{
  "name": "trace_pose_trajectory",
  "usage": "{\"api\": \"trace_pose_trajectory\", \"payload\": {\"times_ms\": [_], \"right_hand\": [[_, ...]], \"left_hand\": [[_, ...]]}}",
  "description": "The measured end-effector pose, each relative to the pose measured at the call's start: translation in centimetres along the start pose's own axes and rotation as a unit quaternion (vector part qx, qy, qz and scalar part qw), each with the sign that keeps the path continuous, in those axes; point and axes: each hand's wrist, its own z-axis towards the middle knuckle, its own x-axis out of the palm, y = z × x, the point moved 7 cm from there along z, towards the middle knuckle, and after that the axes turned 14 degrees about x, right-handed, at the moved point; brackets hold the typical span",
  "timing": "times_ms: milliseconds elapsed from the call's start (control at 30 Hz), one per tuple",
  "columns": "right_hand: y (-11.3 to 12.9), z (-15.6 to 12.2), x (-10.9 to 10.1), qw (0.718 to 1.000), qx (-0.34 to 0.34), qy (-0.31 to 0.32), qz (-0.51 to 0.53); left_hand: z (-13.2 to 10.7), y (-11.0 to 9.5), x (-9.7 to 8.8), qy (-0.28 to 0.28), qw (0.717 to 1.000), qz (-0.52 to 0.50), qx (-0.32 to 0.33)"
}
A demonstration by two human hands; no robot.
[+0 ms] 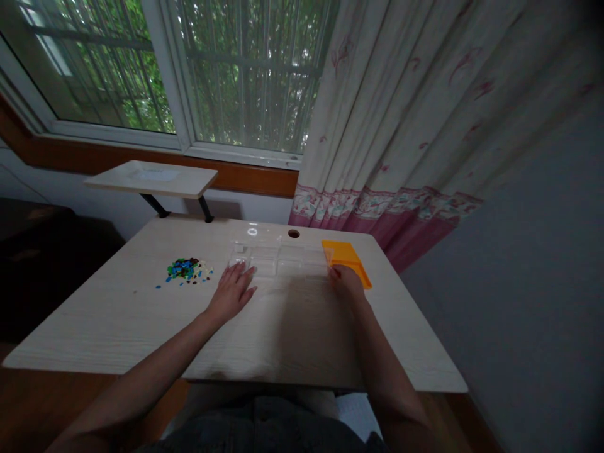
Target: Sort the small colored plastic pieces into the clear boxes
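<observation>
A row of clear plastic boxes (264,261) lies across the middle of the table. My left hand (233,291) rests at the left end of this row, fingers spread and fingertips by the leftmost box (240,251). At the other end, my right hand (348,282) has its fingers closed at the edge of a clear plastic piece (317,257); whether that is a box or a lid is hard to tell. Just behind and beside my right hand lies an orange tray (342,251), partly covered by the hand.
Left of my left hand is a pile of small blue, green, dark and pale pieces (185,269), some scattered around it. A raised shelf (174,182) stands at the table's back left. A round hole (293,233) sits near the back edge, below the curtain (377,157) and window.
</observation>
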Motion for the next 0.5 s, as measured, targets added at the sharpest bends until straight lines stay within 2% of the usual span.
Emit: {"api": "trace_pose_trajectory", "payload": {"times_ms": [67, 133, 200, 300, 400, 500], "right_hand": [[-0.3, 0.1, 0.0, 1.0, 0.001, 0.0, 0.01], [-0.5, 0.2, -0.1, 1.0, 0.003, 0.0, 0.018], [-0.5, 0.2, -0.2, 1.0, 0.002, 0.001, 0.023], [-0.4, 0.2, -0.2, 1.0, -0.001, 0.004, 0.026], [-0.4, 0.2, -0.2, 1.0, -0.003, 0.002, 0.029], [-0.5, 0.2, -0.1, 0.999, 0.002, -0.001, 0.033]], "left_hand": [[0.2, 0.3, -1.6, -0.022, 1.0, -0.001, -0.001], [0.2, 1.7, -3.4, -0.041, 0.999, -0.006, -0.022], [-0.3, 4.3, -5.2, -0.063, 0.996, -0.016, -0.057], [-2.5, 9.5, -7.1, -0.079, 0.993, -0.012, -0.088], [-6.3, 15.2, -7.5, -0.068, 0.992, 0.01, -0.102], [-9.8, 19.5, -6.2, -0.013, 0.995, -0.001, -0.095]]}}
